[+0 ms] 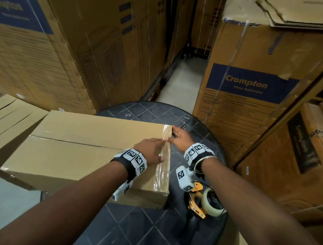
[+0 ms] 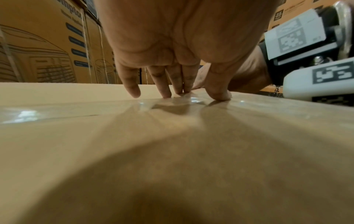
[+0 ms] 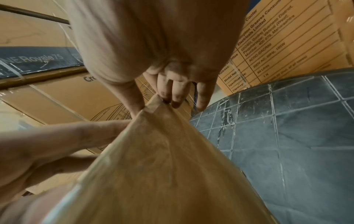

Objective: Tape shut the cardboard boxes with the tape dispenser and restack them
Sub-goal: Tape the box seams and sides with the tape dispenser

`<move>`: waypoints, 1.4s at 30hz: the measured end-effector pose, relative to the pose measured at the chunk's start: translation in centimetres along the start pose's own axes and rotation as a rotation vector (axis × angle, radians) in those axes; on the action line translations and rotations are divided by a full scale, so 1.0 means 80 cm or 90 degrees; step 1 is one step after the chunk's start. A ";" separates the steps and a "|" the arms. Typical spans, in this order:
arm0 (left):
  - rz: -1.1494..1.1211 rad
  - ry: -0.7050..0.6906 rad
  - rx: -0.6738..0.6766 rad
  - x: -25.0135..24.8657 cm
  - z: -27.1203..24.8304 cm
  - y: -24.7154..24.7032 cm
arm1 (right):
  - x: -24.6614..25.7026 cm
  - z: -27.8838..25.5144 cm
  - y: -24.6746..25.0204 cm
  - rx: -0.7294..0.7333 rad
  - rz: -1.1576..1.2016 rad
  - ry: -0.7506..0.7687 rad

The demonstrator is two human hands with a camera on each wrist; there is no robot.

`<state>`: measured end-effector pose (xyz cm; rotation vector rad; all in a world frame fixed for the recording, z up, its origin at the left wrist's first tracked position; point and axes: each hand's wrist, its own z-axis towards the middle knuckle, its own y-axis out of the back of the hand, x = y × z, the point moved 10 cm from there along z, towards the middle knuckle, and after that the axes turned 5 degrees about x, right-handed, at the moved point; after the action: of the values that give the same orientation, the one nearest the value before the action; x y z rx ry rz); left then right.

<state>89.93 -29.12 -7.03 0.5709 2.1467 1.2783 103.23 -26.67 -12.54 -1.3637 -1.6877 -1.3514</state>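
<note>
A plain cardboard box (image 1: 77, 146) lies on a round dark table (image 1: 148, 112), flaps closed, with clear tape (image 1: 163, 171) running along its right edge and along the centre seam. My left hand (image 1: 156, 150) lies flat on the box top, and its straight fingers (image 2: 166, 89) press the tape (image 2: 180, 101) down. At the box's far right corner, my right hand (image 1: 175, 134) has its thumb on top and its straight fingers (image 3: 172, 94) against the side of the box (image 3: 162, 159). An orange tape dispenser (image 1: 207, 201) lies on the table under my right forearm, in nobody's grip.
Tall printed cartons stand close by on the left (image 1: 48, 51) and on the right (image 1: 252, 80), with a narrow strip of pale floor (image 1: 181, 82) between them. Flattened cardboard (image 1: 7, 118) lies to the left of the box. Bare tabletop (image 3: 287, 128) shows to the right of the box.
</note>
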 end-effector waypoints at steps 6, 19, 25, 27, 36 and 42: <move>0.036 0.019 0.051 0.008 0.007 -0.015 | -0.072 0.060 -0.017 0.066 0.031 -0.026; -0.027 -0.003 0.077 0.004 -0.001 -0.012 | 0.008 -0.043 -0.018 0.037 -0.207 0.023; -0.019 0.011 0.116 0.025 -0.039 -0.037 | 0.011 -0.050 -0.020 0.028 -0.278 -0.019; -0.007 0.042 0.123 0.045 -0.056 -0.043 | 0.013 -0.052 -0.021 0.035 -0.293 -0.031; 0.060 0.127 0.116 0.138 -0.113 -0.049 | 0.038 -0.080 -0.030 0.000 -0.441 -0.057; 0.047 0.086 0.114 0.146 -0.112 -0.044 | 0.074 -0.124 -0.095 0.052 -0.593 0.015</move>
<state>75.04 -29.31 -9.75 0.6588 2.3902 1.2007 92.74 -33.62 -6.77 -0.4699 -2.4557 -1.7047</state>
